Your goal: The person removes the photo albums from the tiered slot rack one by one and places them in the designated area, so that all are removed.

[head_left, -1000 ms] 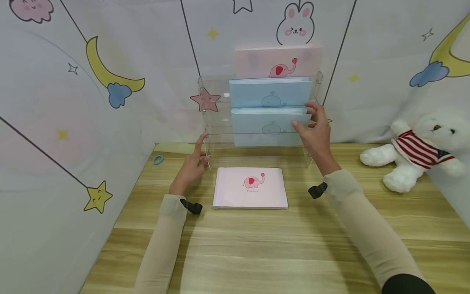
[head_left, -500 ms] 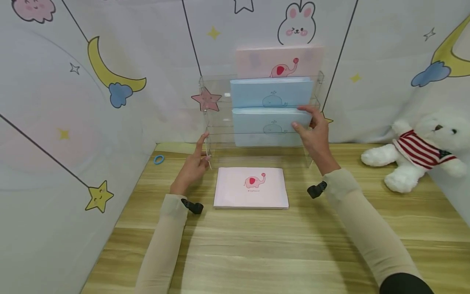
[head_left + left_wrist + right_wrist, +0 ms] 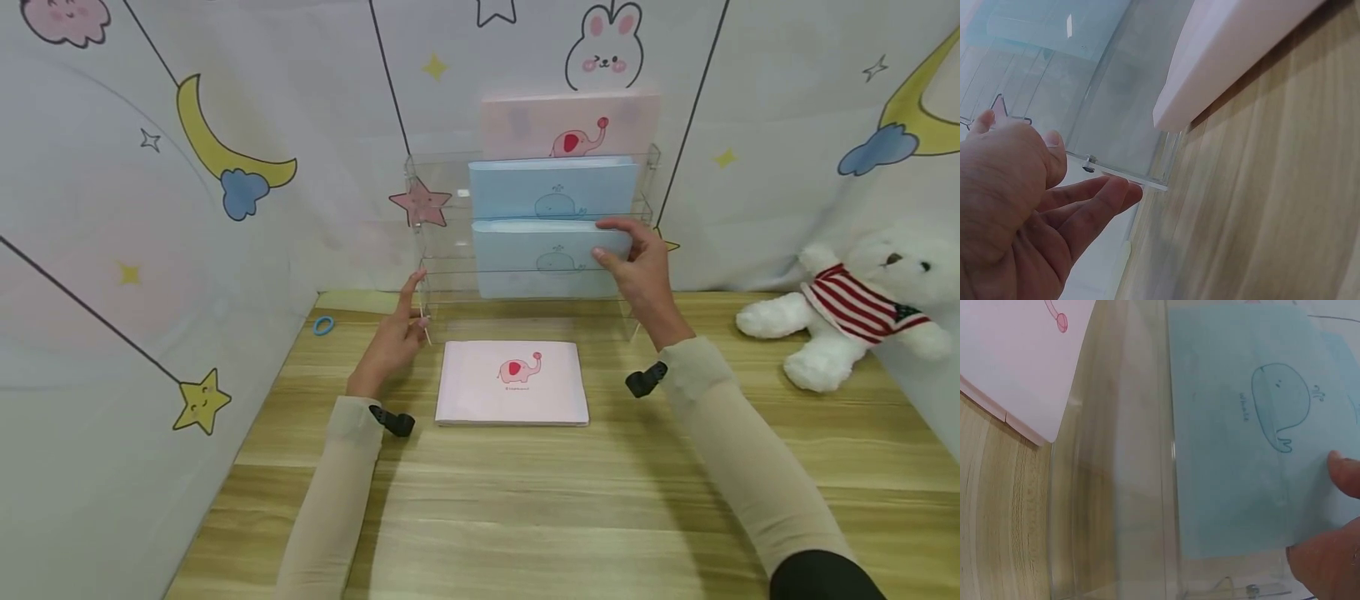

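Note:
My right hand (image 3: 643, 279) pinches the right end of the lower blue notebook (image 3: 536, 258), thumb on its whale cover and a finger over its top edge. In the right wrist view this whale notebook (image 3: 1229, 425) stands behind a clear front panel. The notebook sits in the front tier of a clear acrylic rack (image 3: 450, 287). At the rack's left side, my left hand (image 3: 390, 342) rests its fingers against the upright side panel; the left wrist view shows its fingertips (image 3: 1125, 190) along that panel's outer face. Behind stand another blue whale notebook (image 3: 502, 187) and a pink elephant notebook (image 3: 517, 125).
A pink elephant notebook (image 3: 510, 404) lies flat on the wooden table (image 3: 495, 517) before the rack. A blue ring (image 3: 323, 325) lies at the left. To the right sits a white teddy bear (image 3: 817, 358) in a striped shirt. A printed cloth (image 3: 315, 233) hangs behind.
My right hand's fingers have slid left along the top edge of the lower blue notebook, and the thumb has moved slightly left. The left hand stays at the rack's side.

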The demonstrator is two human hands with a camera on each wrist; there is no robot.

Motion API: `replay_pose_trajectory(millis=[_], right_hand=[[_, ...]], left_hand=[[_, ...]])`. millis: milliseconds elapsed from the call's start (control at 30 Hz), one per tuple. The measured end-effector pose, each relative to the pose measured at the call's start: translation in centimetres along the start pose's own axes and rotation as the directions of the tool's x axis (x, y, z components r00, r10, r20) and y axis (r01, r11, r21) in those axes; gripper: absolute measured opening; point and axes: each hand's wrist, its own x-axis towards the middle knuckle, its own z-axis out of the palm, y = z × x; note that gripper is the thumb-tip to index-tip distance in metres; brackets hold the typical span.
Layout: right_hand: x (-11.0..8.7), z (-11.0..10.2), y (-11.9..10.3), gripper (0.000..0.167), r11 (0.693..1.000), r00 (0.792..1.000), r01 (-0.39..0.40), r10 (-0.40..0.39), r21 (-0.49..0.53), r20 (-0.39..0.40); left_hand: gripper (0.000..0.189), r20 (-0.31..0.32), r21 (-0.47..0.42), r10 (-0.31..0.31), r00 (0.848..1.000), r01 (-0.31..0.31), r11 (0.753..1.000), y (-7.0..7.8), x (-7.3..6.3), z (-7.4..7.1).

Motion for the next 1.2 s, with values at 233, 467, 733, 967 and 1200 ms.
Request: replay_pose_trajectory(millis=[233, 467, 733, 967, 1200], right_hand=[[0.2, 0.3, -0.1, 0.032, 1.0, 0.999, -0.011, 0.01, -0.01, -0.038], [0.3, 0.5, -0.1, 0.031, 0.999, 0.997, -0.039, 0.038, -0.013, -0.063], [0.6, 1.0, -0.4, 0.029, 0.997, 0.988, -0.071, 0.066, -0.036, -0.137], [0.8, 1.3, -0.6, 0.025, 0.998, 0.981, -0.056, 0.056, 0.004, -0.185], [0.7, 1.5, -0.5, 0.023, 0.999, 0.976, -0.039, 0.043, 0.022, -0.213]], left_hand=[[0.084, -0.001, -0.004, 0.015, 1.0, -0.015, 1.0, 0.0, 0.1, 0.1], [0.085, 0.004, -0.009, 0.019, 1.0, -0.018, 1.0, -0.2, 0.2, 0.1], [0.085, 0.001, -0.004, 0.02, 1.0, -0.02, 1.0, -0.1, 0.1, 0.0], [0.084, 0.001, -0.01, 0.013, 1.0, -0.013, 1.0, 0.1, 0.1, 0.0], [0.085, 0.004, -0.023, 0.014, 1.0, -0.014, 1.0, 0.0, 0.0, 0.1]])
